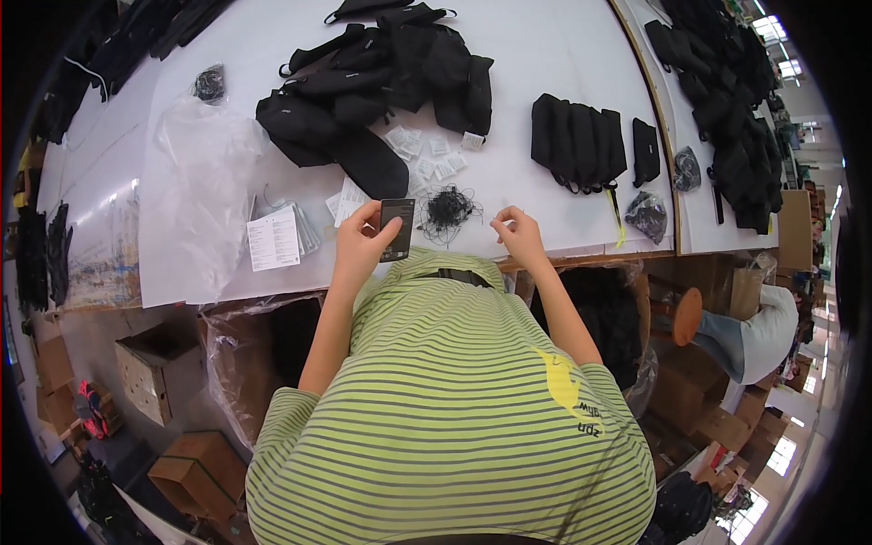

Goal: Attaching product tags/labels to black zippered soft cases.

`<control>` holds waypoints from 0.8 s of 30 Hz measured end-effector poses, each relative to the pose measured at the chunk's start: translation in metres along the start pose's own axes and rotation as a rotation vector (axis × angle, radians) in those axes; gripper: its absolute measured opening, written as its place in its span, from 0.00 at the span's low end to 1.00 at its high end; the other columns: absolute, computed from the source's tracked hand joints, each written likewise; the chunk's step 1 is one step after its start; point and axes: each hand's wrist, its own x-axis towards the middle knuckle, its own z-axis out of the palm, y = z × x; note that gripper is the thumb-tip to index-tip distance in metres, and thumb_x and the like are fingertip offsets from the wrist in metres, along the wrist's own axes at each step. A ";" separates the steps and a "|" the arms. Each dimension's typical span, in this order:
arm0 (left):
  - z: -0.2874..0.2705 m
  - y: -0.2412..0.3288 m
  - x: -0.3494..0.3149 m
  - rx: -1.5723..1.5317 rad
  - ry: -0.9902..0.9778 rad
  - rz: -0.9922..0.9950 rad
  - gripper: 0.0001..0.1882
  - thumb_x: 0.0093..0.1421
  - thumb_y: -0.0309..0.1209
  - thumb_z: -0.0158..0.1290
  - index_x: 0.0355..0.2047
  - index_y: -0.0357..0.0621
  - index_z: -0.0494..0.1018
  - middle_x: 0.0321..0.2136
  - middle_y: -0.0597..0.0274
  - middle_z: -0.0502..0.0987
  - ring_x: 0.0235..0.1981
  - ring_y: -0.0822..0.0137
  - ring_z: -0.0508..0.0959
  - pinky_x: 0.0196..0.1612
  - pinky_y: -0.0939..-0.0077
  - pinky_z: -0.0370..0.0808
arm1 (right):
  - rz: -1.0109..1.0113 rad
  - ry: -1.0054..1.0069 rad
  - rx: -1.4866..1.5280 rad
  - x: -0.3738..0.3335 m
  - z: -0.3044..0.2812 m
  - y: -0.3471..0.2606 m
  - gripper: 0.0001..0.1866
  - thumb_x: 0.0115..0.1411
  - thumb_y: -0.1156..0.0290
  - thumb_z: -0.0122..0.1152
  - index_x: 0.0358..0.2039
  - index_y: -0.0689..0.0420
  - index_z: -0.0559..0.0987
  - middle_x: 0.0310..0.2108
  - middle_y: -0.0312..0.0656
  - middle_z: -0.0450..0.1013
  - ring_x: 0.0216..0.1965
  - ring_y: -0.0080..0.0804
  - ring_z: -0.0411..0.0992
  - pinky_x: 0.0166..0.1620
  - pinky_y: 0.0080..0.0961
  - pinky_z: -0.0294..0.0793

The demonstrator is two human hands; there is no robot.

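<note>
A dark, flat, printed hang tag (397, 229) is gripped in my left hand (361, 238), its thumb pressed on the face. My right hand (520, 238) is raised just over the table's near edge, thumb and fingers pinched together; whatever they hold is too small to make out. Between the two hands lies a tangle of thin black strings (450, 207). Left of my left hand is a fanned stack of white printed cards (274, 240). Small white packets (442, 166) are scattered beyond the strings.
A heap of black fabric pouches (363, 86) covers the far middle of the white table (563, 45). More pouches (578, 141) stand in a row at right. A clear plastic bag (202, 195) lies at left. Cardboard boxes (195, 472) sit below; another person (763, 336) is at right.
</note>
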 end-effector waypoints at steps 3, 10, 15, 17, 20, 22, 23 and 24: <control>0.008 0.019 -0.002 -0.041 -0.024 0.059 0.08 0.53 0.29 0.58 0.30 0.37 0.74 0.24 0.71 0.70 0.24 0.79 0.68 0.27 0.84 0.65 | 0.226 -0.069 0.577 -0.009 -0.004 -0.040 0.05 0.55 0.72 0.60 0.26 0.58 0.74 0.18 0.30 0.66 0.16 0.16 0.61 0.21 0.16 0.58; 0.018 0.037 -0.009 0.118 -0.134 0.181 0.08 0.52 0.27 0.58 0.30 0.36 0.73 0.24 0.69 0.68 0.26 0.78 0.68 0.30 0.84 0.65 | 0.303 -0.271 0.635 -0.033 0.002 -0.138 0.05 0.57 0.72 0.60 0.31 0.59 0.75 0.15 0.25 0.61 0.16 0.11 0.50 0.21 0.11 0.47; 0.021 0.056 -0.017 0.170 -0.065 0.309 0.08 0.49 0.25 0.58 0.28 0.35 0.71 0.21 0.63 0.66 0.21 0.72 0.67 0.26 0.80 0.65 | -0.011 -0.100 0.552 -0.036 0.021 -0.144 0.05 0.58 0.72 0.60 0.30 0.59 0.76 0.18 0.25 0.65 0.18 0.08 0.54 0.21 0.11 0.48; 0.021 0.056 -0.019 0.203 -0.028 0.360 0.08 0.49 0.24 0.58 0.27 0.35 0.71 0.20 0.62 0.66 0.20 0.71 0.68 0.26 0.79 0.65 | -0.101 -0.019 0.597 -0.037 0.026 -0.148 0.05 0.58 0.72 0.59 0.30 0.60 0.75 0.17 0.24 0.64 0.18 0.09 0.54 0.21 0.12 0.48; 0.021 0.061 -0.021 0.273 0.034 0.455 0.08 0.48 0.23 0.59 0.27 0.35 0.71 0.20 0.62 0.65 0.20 0.70 0.68 0.25 0.78 0.66 | -0.148 -0.003 0.700 -0.040 0.027 -0.152 0.05 0.57 0.73 0.60 0.30 0.60 0.75 0.14 0.23 0.58 0.18 0.10 0.52 0.22 0.13 0.49; 0.022 0.064 -0.022 0.308 0.060 0.498 0.07 0.47 0.23 0.59 0.26 0.36 0.71 0.20 0.62 0.65 0.20 0.69 0.69 0.24 0.78 0.66 | -0.188 0.019 0.353 -0.044 0.021 -0.159 0.05 0.56 0.74 0.61 0.30 0.61 0.75 0.13 0.25 0.53 0.17 0.12 0.50 0.21 0.16 0.49; 0.022 0.066 -0.022 0.301 0.058 0.517 0.07 0.47 0.22 0.59 0.26 0.36 0.71 0.20 0.62 0.65 0.20 0.70 0.69 0.24 0.77 0.66 | -0.188 0.018 0.354 -0.045 0.020 -0.162 0.05 0.56 0.74 0.61 0.30 0.61 0.75 0.13 0.25 0.53 0.17 0.12 0.50 0.21 0.16 0.49; 0.022 0.067 -0.023 0.293 0.055 0.536 0.07 0.47 0.21 0.59 0.26 0.37 0.71 0.20 0.62 0.65 0.20 0.70 0.68 0.24 0.77 0.66 | -0.212 0.042 0.267 -0.046 0.019 -0.165 0.05 0.55 0.74 0.62 0.30 0.61 0.75 0.13 0.26 0.51 0.17 0.13 0.48 0.21 0.16 0.48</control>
